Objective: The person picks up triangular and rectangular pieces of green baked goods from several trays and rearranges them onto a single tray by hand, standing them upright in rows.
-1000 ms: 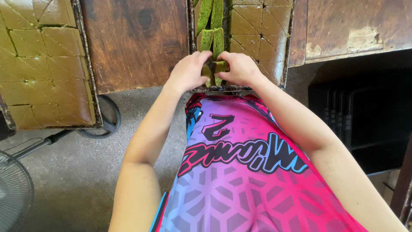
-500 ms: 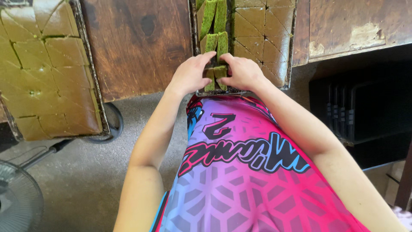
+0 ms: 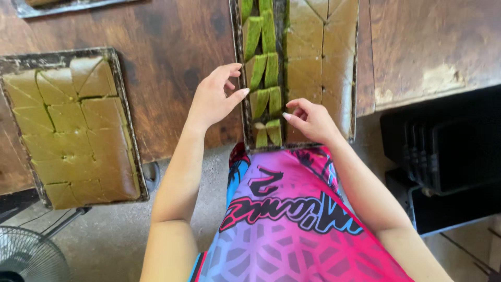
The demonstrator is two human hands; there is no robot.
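Dark metal tray (image 3: pixel 355 78) sits at the brown wooden desk's (image 3: pixel 172 57) 6 o'clock edge. Green wrapped pieces (image 3: pixel 263 73) fill the tray's 9 o'clock column; the tan cut slab (image 3: pixel 321 62) beside them looks still unwrapped. Left hand (image 3: pixel 211 99) and right hand (image 3: pixel 313 120) flank the nearest pieces, each grip loosely open and empty. Second tray (image 3: pixel 128 120) lies at 9 o'clock, bare wood between.

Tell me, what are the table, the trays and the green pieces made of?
The table looks like dark brown wood: grain and worn, chipped patches show. The tray between the left hand and right hand seems thin dark metal, its rim dull and blackened. The green pieces look like a soft, moist cake or sweet, cut into wedges; what kind cannot be told.
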